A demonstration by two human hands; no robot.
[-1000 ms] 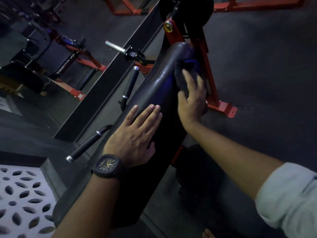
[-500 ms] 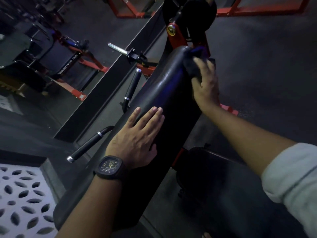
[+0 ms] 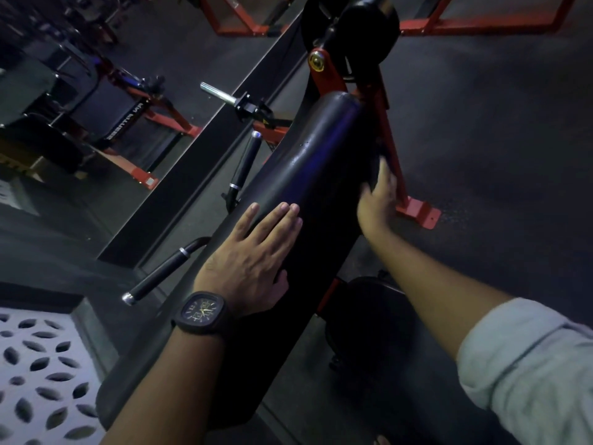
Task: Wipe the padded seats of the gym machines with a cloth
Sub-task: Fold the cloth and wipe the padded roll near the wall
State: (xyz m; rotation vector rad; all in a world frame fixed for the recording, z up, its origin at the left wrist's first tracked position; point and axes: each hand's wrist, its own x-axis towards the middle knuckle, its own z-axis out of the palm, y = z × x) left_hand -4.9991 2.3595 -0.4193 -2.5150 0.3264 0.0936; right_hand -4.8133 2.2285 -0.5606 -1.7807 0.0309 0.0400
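Left hand (image 3: 253, 252): flat and wide, fingers straight and close together, palm resting on top of the pad near its middle; it holds nothing.
Right hand (image 3: 378, 200): on the pad's right flank, motion-blurred; fingers point up along the side. I cannot tell whether they pinch the cloth or only press it.
Cloth (image 3: 372, 179): a dark shape under the right fingers, against the pad's right side; its edges merge with the black cover.
Pad (image 3: 321, 149): long, black, rounded, sloping up and away toward the pivot, with a dull sheen along the top.
Watch (image 3: 202, 313): on the left wrist, just beside the pad's edge.
Frame (image 3: 417, 210): red post and foot just right of the right hand.
Handles (image 3: 244, 162): 2 black grips left of the pad, apart from both hands.
Risk 1: knuckles could strike the frame, since the wiping hand works in the narrow gap beside it.
Risk 2: the cloth could slip free and fall, as it sits on a steep side.
Risk 3: patches could be missed, because the light is dim, the cloth and pad are equally dark, and the left palm covers part of the top.
Risk 4: the watch could scuff the cover if the bracing wrist slides.
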